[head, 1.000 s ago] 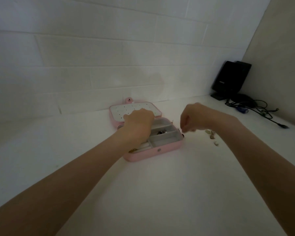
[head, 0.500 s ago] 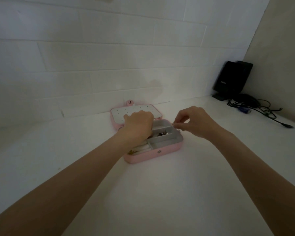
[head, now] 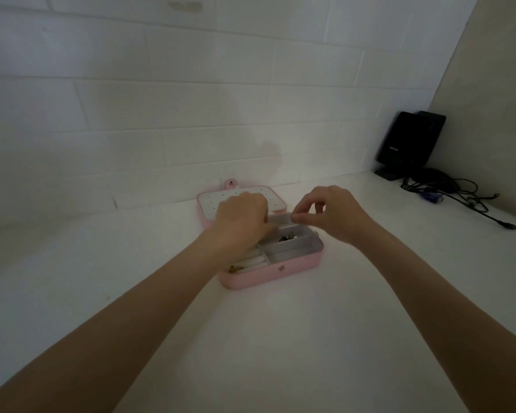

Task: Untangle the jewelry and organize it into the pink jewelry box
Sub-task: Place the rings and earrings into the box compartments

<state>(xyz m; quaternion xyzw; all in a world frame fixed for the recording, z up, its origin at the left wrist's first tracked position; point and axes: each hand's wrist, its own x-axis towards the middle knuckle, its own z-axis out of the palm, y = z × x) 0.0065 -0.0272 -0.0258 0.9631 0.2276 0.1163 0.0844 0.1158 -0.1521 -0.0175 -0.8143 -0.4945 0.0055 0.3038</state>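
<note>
The white table (head: pixel 280 338) is carrying the pink jewelry box (head: pixel 268 271), lying open with its long axis running left-right, straight ahead of both hands. The left hand (head: pixel 240 220) is curling down into its middle, grasp hidden. The right hand (head: pixel 329 214), nearer the right-hand compartments, is pinching something too small to identify above them.

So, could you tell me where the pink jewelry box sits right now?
In the head view the pink jewelry box lies open at the centre of the white counter, beneath both hands, its lid by the wall.
</note>
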